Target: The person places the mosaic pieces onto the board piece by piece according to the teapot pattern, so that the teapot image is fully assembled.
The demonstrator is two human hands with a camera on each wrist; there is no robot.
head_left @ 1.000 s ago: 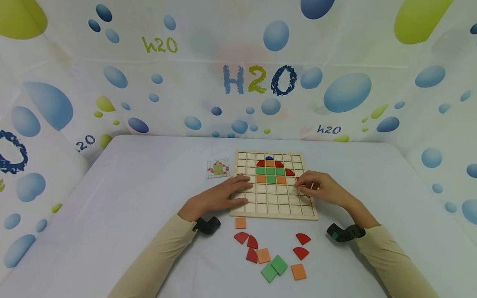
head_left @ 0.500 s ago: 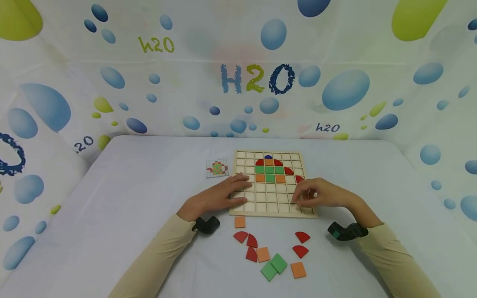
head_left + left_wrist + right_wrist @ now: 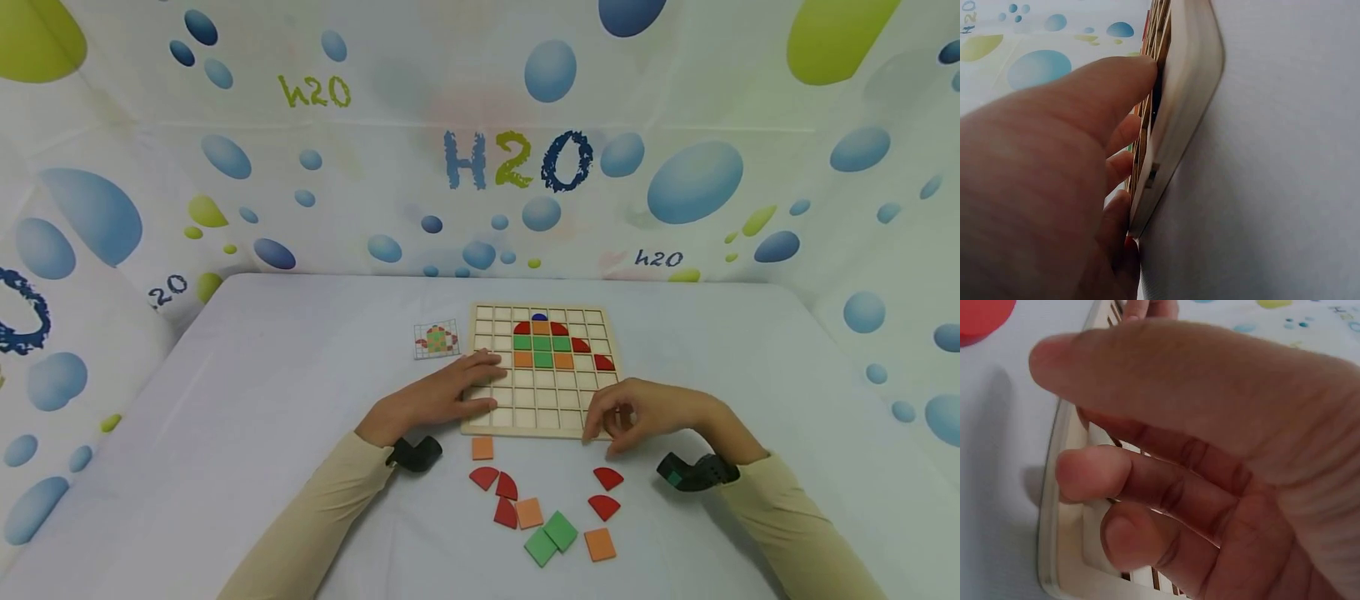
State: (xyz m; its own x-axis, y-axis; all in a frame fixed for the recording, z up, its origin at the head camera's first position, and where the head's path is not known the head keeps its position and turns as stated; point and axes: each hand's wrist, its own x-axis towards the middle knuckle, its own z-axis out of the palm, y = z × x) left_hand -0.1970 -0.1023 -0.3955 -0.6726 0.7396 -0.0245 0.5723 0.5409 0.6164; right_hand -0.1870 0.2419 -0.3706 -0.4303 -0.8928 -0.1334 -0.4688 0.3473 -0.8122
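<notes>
A wooden grid board (image 3: 547,419) lies on the table with coloured tiles set in its upper cells. My left hand (image 3: 431,393) rests on the board's left side with fingers spread; in the left wrist view the thumb (image 3: 1129,78) lies along the board's edge. Over the near right corner hovers my right hand (image 3: 648,412), its fingers loosely bent and nothing held. The right wrist view shows bare fingertips (image 3: 1088,475) above the board's rim (image 3: 1060,506). A red quarter-circle tile (image 3: 603,362) sits in a cell at the board's right side, just beyond that hand.
In front of the board lie loose tiles: an orange square (image 3: 483,448), red quarter circles (image 3: 608,478), two green squares (image 3: 560,531) and more orange squares (image 3: 600,544). A small pattern card (image 3: 437,339) lies left of the board. A printed curtain (image 3: 375,167) hangs behind the table.
My right hand has drawn back from the red quarter-circle tile in the right-hand cell, moving toward the board's near edge and leaving that tile in full view. My left hand stays put.
</notes>
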